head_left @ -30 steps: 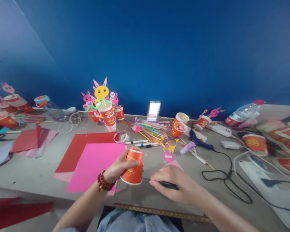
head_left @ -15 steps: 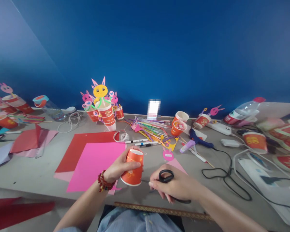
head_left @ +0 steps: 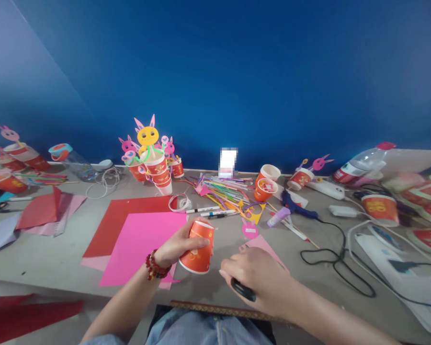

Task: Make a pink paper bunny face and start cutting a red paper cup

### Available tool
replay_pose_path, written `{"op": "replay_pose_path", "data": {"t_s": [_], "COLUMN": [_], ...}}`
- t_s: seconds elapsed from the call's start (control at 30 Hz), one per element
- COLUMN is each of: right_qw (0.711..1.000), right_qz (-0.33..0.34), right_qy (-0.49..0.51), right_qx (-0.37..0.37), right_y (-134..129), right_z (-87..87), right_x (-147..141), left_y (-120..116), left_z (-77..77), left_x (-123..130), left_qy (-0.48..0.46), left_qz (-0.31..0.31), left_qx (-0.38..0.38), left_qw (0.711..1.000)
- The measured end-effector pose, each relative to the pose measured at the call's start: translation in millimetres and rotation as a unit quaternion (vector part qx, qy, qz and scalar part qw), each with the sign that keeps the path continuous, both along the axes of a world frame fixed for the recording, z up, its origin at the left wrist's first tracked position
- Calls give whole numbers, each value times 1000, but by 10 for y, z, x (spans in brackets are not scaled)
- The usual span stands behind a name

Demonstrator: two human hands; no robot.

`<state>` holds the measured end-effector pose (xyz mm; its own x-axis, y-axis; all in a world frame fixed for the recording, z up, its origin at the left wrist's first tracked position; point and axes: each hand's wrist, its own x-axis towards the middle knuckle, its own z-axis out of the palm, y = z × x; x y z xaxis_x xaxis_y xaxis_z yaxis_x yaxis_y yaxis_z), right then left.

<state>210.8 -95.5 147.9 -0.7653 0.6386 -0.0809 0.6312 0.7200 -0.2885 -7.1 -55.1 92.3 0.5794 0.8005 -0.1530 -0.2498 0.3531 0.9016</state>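
My left hand is wrapped round an orange paper cup, tilted with its wider end toward me, just above the table's near edge. To the right of the cup, my right hand is closed round a pair of scissors; only a black handle loop shows, and the blades are hidden. A gap separates the two hands. Under my left forearm and beyond it lie a bright pink sheet and a red sheet. A pale pink paper piece lies just beyond my right hand.
Pens, straws and sticks lie mid-table. Cups with rabbit faces stand by the wall. At right are a glue gun, its black cable, a bottle and a power strip. Other red papers lie left.
My right hand has turned with the scissors, so the handle loop now points down toward me instead of up. The left hand and the cup have hardly moved.
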Motion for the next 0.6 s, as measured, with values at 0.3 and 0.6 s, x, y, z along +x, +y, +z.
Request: {"op": "replay_pose_path", "data": {"t_s": [0.3, 0.6], "right_qw": [994, 860], "right_qz": [-53, -228], "right_qy": [68, 182], "right_qx": [-72, -418], "right_y": [31, 50], "right_z": [-15, -150], "right_x": [-36, -7], "left_y": [-25, -39], "left_z": [-25, -55], "left_x": [25, 41], "left_qy": [44, 29], "left_qz": [16, 36], "left_qx": [35, 57], "left_qw": [998, 997]}}
